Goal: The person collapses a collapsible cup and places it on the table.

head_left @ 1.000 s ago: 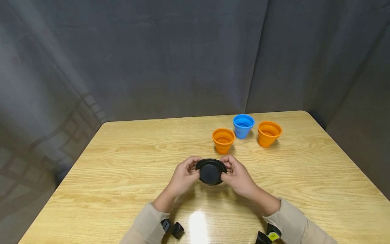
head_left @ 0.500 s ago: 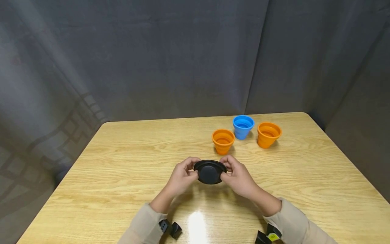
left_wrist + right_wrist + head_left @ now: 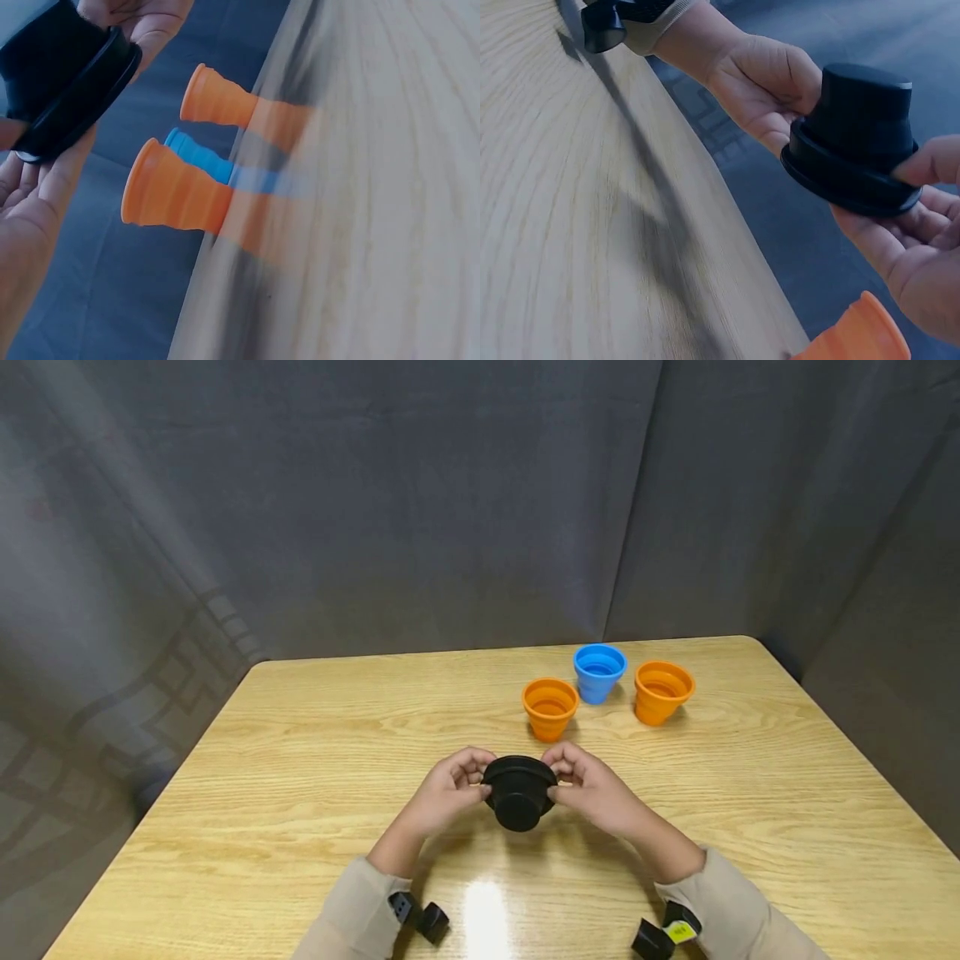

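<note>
A black collapsible cup point(image 3: 519, 797) is held above the table between both hands, its base turned toward the head camera. My left hand point(image 3: 448, 793) pinches the left side of its rim, thumb on the near side and fingers behind. On the opposite side, my right hand point(image 3: 591, 787) grips the rim the same way. In the right wrist view the cup point(image 3: 862, 135) shows a stepped wall, part drawn out, with a wide flange at the rim. The left wrist view shows the cup point(image 3: 64, 75) clear of the table top, fingers under its rim.
Beyond the hands stand an orange cup point(image 3: 550, 708), a blue cup point(image 3: 598, 672) and a second orange cup point(image 3: 663, 692), all upright on the wooden table point(image 3: 337, 727). A grey curtain point(image 3: 420, 527) hangs behind the table's far edge.
The black cup's base has come out from the rim toward the head camera, so the flat disc now stands as a stepped cone. Both hands stay on the rim, nearly in place.
</note>
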`<state>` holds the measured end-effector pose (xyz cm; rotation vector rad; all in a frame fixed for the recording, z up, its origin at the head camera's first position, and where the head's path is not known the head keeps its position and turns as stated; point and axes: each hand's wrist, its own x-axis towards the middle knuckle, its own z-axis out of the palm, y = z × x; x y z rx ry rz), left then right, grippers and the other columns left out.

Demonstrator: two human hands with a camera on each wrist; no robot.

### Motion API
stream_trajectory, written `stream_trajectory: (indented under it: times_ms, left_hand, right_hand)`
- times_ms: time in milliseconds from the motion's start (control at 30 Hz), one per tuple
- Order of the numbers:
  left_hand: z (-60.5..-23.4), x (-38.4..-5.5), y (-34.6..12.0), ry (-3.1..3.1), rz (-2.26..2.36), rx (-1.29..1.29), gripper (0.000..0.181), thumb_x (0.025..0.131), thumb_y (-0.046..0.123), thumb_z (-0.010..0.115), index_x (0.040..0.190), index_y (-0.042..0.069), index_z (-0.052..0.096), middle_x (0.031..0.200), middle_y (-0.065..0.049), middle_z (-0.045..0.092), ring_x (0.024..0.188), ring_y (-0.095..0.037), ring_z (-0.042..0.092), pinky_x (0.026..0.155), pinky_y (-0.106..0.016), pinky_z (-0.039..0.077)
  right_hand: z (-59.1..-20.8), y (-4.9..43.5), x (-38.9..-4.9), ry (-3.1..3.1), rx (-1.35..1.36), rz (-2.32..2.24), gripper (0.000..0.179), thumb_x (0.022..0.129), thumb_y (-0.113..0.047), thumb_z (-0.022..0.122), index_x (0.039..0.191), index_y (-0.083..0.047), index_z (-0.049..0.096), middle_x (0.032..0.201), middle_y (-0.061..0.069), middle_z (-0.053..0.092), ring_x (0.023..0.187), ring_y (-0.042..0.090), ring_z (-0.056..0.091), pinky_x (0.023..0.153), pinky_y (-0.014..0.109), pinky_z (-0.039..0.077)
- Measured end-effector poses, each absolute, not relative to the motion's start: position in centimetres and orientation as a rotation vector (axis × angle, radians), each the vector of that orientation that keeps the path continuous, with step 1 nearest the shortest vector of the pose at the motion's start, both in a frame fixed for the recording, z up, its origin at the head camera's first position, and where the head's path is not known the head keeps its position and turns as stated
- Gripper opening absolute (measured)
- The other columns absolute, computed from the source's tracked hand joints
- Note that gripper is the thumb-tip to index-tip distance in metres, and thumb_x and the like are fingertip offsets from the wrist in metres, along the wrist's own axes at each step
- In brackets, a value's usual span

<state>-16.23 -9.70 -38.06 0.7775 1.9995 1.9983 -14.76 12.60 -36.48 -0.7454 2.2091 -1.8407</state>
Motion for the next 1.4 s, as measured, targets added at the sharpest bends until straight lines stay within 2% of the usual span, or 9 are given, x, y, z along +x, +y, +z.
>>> stream_trajectory:
  times_ms: [200,433,633,733,900,1033,1133,1267,1400]
  left_hand:
    - [-38.3,-16.1,-9.8,1.708,2.132,0.903,0.033,0.077,-0.01,0.052,0.107,-0.02,0.04,0.092,-0.006,0.053,0.082,-0.013,0.054,0.068,-0.02,0.046]
    - [-38.2,-15.9,-9.7,1.605,2.177,0.922,0.029,0.079,-0.006,0.053,0.107,0.003,0.051,0.095,-0.005,0.054,0.085,-0.012,0.053,0.072,-0.02,0.045]
    - [-38.1,-15.9,-9.8,1.631,2.155,0.929,0.036,0.08,0.003,0.057,0.108,-0.015,0.043,0.093,-0.006,0.053,0.083,-0.013,0.052,0.07,-0.02,0.044]
    - [-38.3,-16.0,-9.8,1.675,2.124,0.919,0.043,0.079,0.012,0.062,0.108,-0.013,0.044,0.092,-0.004,0.054,0.082,-0.013,0.052,0.07,-0.02,0.044]
    - [-39.9,-16.6,-9.7,1.784,2.074,0.971,0.039,0.078,0.017,0.063,0.109,-0.002,0.05,0.093,-0.003,0.054,0.082,-0.013,0.052,0.071,-0.021,0.043]
    - [-38.3,-15.7,-9.5,1.755,2.072,0.875,0.047,0.077,0.017,0.065,0.107,-0.013,0.044,0.095,-0.003,0.054,0.085,-0.013,0.052,0.072,-0.021,0.044]
    - [-38.0,-15.5,-9.3,1.735,2.059,0.834,0.047,0.077,0.008,0.064,0.107,-0.019,0.04,0.097,-0.005,0.053,0.085,-0.013,0.054,0.073,-0.022,0.046]
    - [-37.8,-15.3,-9.1,1.76,2.023,0.822,0.041,0.077,-0.001,0.061,0.107,-0.02,0.04,0.098,-0.006,0.052,0.083,-0.013,0.055,0.073,-0.022,0.046]
    - [-37.9,-15.3,-9.0,1.811,1.993,0.865,0.042,0.077,0.002,0.061,0.108,-0.019,0.042,0.099,-0.01,0.053,0.083,-0.012,0.052,0.074,-0.021,0.045]
  right_hand:
    - [-36.6,12.9,-15.0,1.984,-0.795,-1.946,0.025,0.076,0.01,0.049,0.1,0.008,0.04,0.086,0.01,0.051,0.076,0.013,0.052,0.066,0.021,0.044]
    - [-36.9,12.8,-15.4,1.631,-0.999,-2.089,0.034,0.075,0.016,0.043,0.103,-0.005,0.043,0.091,0.004,0.055,0.082,0.011,0.053,0.07,0.021,0.045]
    - [-36.9,12.8,-15.3,1.487,-1.099,-2.119,0.03,0.079,0.011,0.045,0.105,-0.004,0.043,0.093,0.005,0.054,0.084,0.011,0.053,0.072,0.021,0.044]
    - [-37.0,12.8,-15.2,1.503,-1.061,-2.12,0.025,0.081,0.007,0.051,0.103,-0.003,0.044,0.091,0.005,0.055,0.082,0.012,0.055,0.071,0.021,0.045]
    - [-37.3,12.7,-15.1,1.539,-1.024,-2.125,0.024,0.081,0.005,0.054,0.101,-0.002,0.044,0.089,0.006,0.056,0.08,0.012,0.056,0.069,0.021,0.047]
    - [-37.4,12.6,-15.1,1.556,-1.003,-2.123,0.023,0.08,0.006,0.055,0.1,0.0,0.044,0.087,0.006,0.056,0.077,0.011,0.056,0.066,0.02,0.047]
    - [-37.5,12.5,-15.0,1.6,-0.968,-2.105,0.024,0.079,0.007,0.056,0.098,0.006,0.041,0.086,0.007,0.055,0.076,0.011,0.056,0.065,0.02,0.047]
    - [-37.5,12.4,-14.9,1.722,-0.923,-2.055,0.029,0.077,0.007,0.058,0.096,0.014,0.036,0.084,0.009,0.052,0.074,0.011,0.055,0.063,0.019,0.047]
    - [-37.3,12.1,-14.9,1.831,-0.901,-2.004,0.03,0.075,0.006,0.059,0.093,0.013,0.036,0.082,0.011,0.049,0.073,0.01,0.052,0.063,0.019,0.045]
